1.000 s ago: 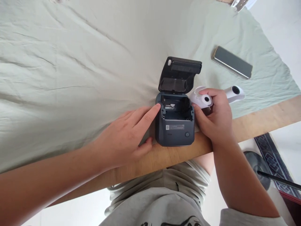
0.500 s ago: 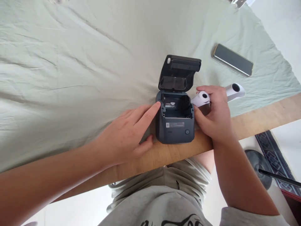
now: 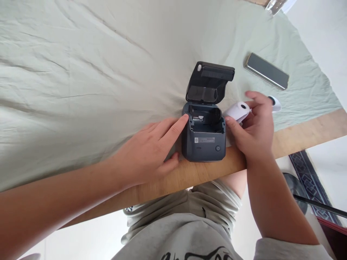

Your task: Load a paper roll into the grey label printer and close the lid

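A small dark grey printer [image 3: 204, 144] stands near the table's front edge with its lid [image 3: 208, 83] flipped up and its paper bay bare. My left hand [image 3: 149, 151] rests flat against the printer's left side, the index fingertip on the bay's rim. My right hand [image 3: 253, 128] sits just right of the printer, its thumb against the printer's side. The fingers hold a white paper roll [image 3: 238, 110], tilted with its core hole facing up.
A pale green wrinkled cloth [image 3: 94, 72] covers most of the wooden table [image 3: 298, 135]. A second white roll [image 3: 275, 103] lies behind my right hand. A dark phone [image 3: 267, 71] lies further back right. A glass object [image 3: 275, 5] sits at the far corner.
My right hand has lifted the paper roll and turned it, moving slightly back and right. The printer and my left hand have stayed put.
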`<act>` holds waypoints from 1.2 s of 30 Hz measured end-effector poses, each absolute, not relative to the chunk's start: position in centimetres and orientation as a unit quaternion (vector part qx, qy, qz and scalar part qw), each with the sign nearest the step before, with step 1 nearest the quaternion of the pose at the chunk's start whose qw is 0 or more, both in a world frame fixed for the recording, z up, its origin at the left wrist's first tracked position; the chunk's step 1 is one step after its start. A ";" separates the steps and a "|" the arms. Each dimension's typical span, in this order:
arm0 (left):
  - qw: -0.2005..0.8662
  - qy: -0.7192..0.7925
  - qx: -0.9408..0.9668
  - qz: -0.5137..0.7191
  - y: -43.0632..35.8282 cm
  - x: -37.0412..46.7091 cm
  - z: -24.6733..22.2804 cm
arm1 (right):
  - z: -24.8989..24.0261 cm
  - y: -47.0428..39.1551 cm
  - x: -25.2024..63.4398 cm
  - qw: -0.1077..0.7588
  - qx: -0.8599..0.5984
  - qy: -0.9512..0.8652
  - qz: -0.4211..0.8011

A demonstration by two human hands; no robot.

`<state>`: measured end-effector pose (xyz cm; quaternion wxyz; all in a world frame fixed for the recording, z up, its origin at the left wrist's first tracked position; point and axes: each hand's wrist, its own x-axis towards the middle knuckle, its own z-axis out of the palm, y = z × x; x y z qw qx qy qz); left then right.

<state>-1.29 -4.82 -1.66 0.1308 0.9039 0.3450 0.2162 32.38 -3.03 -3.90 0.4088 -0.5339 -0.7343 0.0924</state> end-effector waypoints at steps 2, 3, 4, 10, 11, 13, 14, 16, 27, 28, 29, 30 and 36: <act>0.141 0.350 0.904 0.200 -4.9 -1.3 -1.5 | -3.1 -3.1 31.9 0.489 -0.487 -0.720 0.075; 0.144 0.352 0.904 0.197 -4.9 -1.3 -1.4 | -2.4 -3.2 31.5 0.515 -0.462 -0.720 0.058; 0.147 0.352 0.905 0.191 -4.9 -1.4 -1.3 | -1.7 -3.3 31.1 0.526 -0.439 -0.726 0.044; 0.146 0.343 0.906 0.200 -4.8 -1.4 -1.4 | 1.7 -3.3 28.0 0.421 -0.435 -0.787 0.118; 0.146 0.343 0.906 0.203 -4.8 -1.4 -1.6 | 1.6 -3.0 27.7 0.406 -0.455 -0.782 0.132; 0.138 0.337 0.906 0.216 -4.8 -1.4 -1.9 | 1.1 -2.5 27.4 0.399 -0.482 -0.766 0.149; 0.132 0.332 0.907 0.224 -4.8 -1.3 -2.1 | 0.8 -2.2 27.4 0.407 -0.482 -0.761 0.152; 0.124 0.326 0.906 0.238 -4.9 -1.3 -2.3 | 0.3 -2.0 27.3 0.423 -0.470 -0.759 0.155; 0.167 0.302 0.911 0.225 -4.8 -1.9 -1.7 | -0.7 -6.0 27.3 0.434 -0.376 -0.814 0.086; 0.166 0.298 0.913 0.222 -4.7 -1.9 -1.8 | -0.8 -6.0 27.4 0.450 -0.378 -0.806 0.077; 0.165 0.297 0.914 0.220 -4.7 -2.0 -1.9 | -0.7 -5.8 27.5 0.464 -0.390 -0.792 0.066; 0.162 0.299 0.914 0.221 -4.7 -2.0 -2.1 | -0.6 -5.4 27.6 0.473 -0.409 -0.778 0.055; 0.130 0.300 0.916 0.231 -4.8 -2.1 -3.1 | 1.1 -1.7 28.7 0.396 -0.507 -0.756 0.123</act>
